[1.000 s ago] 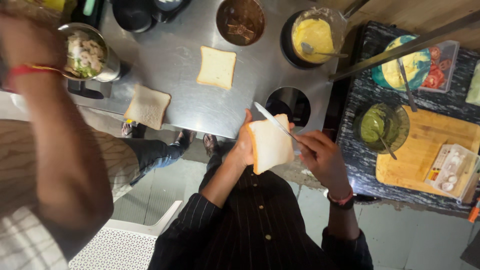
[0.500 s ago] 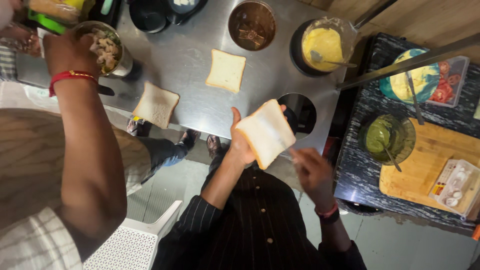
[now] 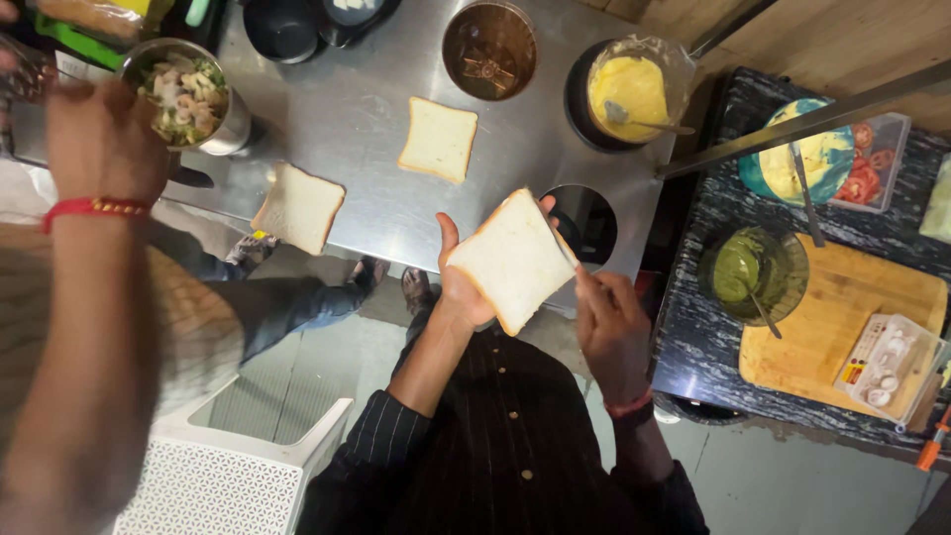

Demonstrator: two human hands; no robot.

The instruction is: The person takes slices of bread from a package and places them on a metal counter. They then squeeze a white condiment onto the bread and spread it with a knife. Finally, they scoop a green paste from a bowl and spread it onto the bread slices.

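Head view shows the left hand (image 3: 464, 282) holding a slice of white bread (image 3: 512, 260) up over the near edge of the steel table (image 3: 347, 114), thumb on one edge and fingers spread behind it. The right hand (image 3: 611, 329) is curled around a thin knife (image 3: 565, 248) lying along the slice's other edge. I judge the bread light, soft and easily torn, so it is best supported flat from behind rather than pinched.

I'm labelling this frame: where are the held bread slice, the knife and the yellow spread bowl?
held bread slice (image 3: 512, 260), head view, middle of its white face.
knife (image 3: 561, 241), head view, blade beside the slice.
yellow spread bowl (image 3: 666, 57), head view, rim.
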